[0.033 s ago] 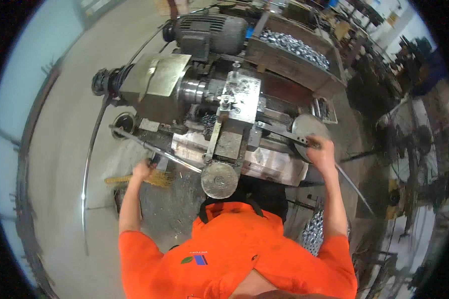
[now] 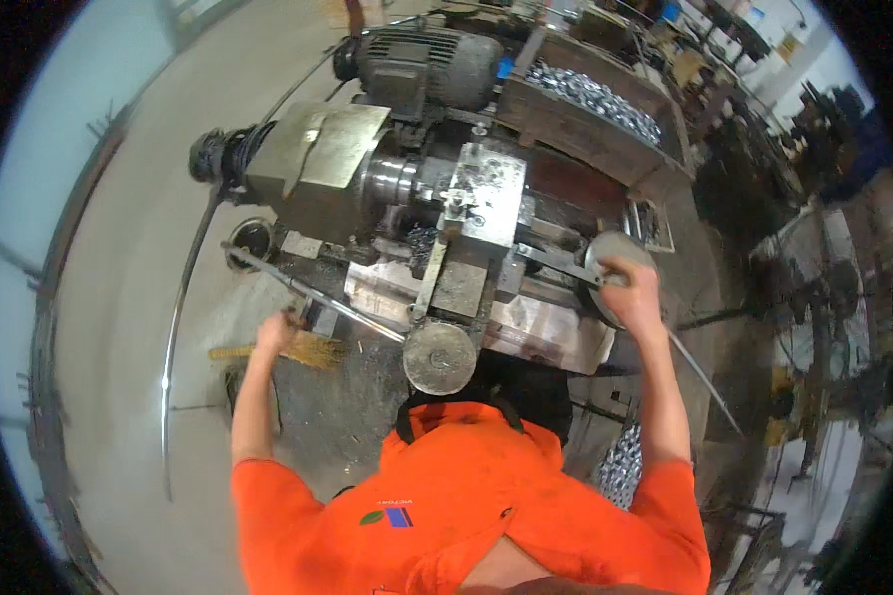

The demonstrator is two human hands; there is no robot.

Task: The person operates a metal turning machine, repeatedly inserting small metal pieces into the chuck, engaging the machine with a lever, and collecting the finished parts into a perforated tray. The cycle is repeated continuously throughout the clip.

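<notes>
A small lathe stands before me, its metal tool block just right of the round spindle. My right hand is closed round the end of a flat metal lever, beside a round grey handwheel. At the left my left hand has its fingers curled; whatever they may hold is hidden. Just below that hand lies a straw brush. Above it a long metal rod slants down toward a round disc at the lathe's front.
An electric motor sits behind the lathe. Beyond it a wooden box holds many shiny small metal parts. More such parts lie low at the right, beside my right forearm. A long thin bar runs along the left.
My left hand has shifted slightly left and away from me. My right hand, still on the lever, has moved a little left. The view has shifted slightly.
</notes>
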